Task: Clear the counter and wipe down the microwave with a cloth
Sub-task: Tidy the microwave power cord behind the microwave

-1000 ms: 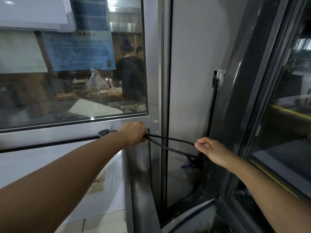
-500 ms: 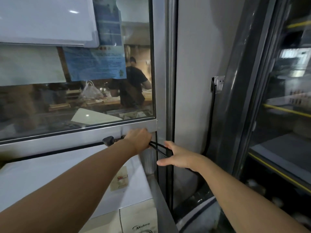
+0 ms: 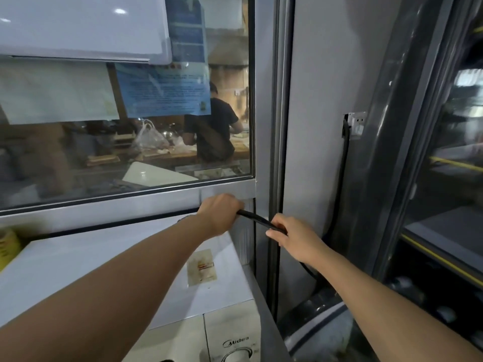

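A white microwave (image 3: 146,273) stands below the window, its top towards me and its control panel at the bottom. A black power cord (image 3: 257,220) runs between my two hands above the microwave's back right corner. My left hand (image 3: 220,214) grips the cord near the window frame. My right hand (image 3: 292,237) holds the same cord a little to the right and lower, fingers curled round it. The cord goes on down behind my right wrist towards the wall. No cloth is in view.
A wall socket (image 3: 355,125) with a black cable plugged in sits on the grey wall at the right. A glass-door fridge (image 3: 444,178) stands at the far right. Behind the window (image 3: 130,152) a person works at a counter. Something yellow (image 3: 7,248) lies left of the microwave.
My right hand has come in from the right along the cord and now holds it close to my left hand. The view has shifted down, showing more of the microwave.
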### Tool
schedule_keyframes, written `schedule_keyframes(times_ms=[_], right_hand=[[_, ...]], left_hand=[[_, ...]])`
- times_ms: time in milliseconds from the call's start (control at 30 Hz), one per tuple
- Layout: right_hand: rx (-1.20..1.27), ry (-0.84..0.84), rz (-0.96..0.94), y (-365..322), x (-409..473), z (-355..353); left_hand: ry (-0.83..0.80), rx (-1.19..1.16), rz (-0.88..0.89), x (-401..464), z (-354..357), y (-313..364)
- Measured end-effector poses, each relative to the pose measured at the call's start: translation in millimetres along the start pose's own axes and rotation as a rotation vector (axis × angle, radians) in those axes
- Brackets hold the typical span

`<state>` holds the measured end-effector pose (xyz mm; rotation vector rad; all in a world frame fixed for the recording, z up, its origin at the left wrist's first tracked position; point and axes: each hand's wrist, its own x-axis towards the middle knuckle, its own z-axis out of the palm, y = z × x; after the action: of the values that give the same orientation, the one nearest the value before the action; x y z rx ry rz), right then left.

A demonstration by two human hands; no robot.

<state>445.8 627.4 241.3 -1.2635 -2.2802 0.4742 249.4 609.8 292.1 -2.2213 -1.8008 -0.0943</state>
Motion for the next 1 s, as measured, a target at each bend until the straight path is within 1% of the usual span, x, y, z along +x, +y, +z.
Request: schedule_keyframes(times_ms=[167,267,400,533,633,700,767,867,1000], right_hand=[[-0.02,0.066,-0.029,43,40,4],[-0.039,0.06,-0.035,64,63,12],[-0.223,0.08,-0.118,86,89,22],[-0.187,-0.018,-0.079,87,105,28],[-0.295,-0.041,-0.108,82,114,33],[-0.321,-0.08,-0.114,75,119,36],[-0.279,-0.107,-0.121,70,123,41],[-0.136,-0.126,-0.087,71,127,44],[-0.07,-0.101,-0.084,77,128,39]], left_hand=[[-0.005,-0.04,-0.07,30,3,-20],[-0.018,0.007,-0.041,48,5,-23],[-0.031,0.045,0.012,66,10,-25],[-0.086,0.022,0.015,80,9,-28],[-0.134,0.038,0.024,90,10,-25],[-0.154,0.027,0.009,96,10,-24],[-0.161,0.025,-0.008,101,11,-24],[-0.172,0.009,-0.041,107,12,-27],[-0.211,0.006,-0.072,109,14,-35]])
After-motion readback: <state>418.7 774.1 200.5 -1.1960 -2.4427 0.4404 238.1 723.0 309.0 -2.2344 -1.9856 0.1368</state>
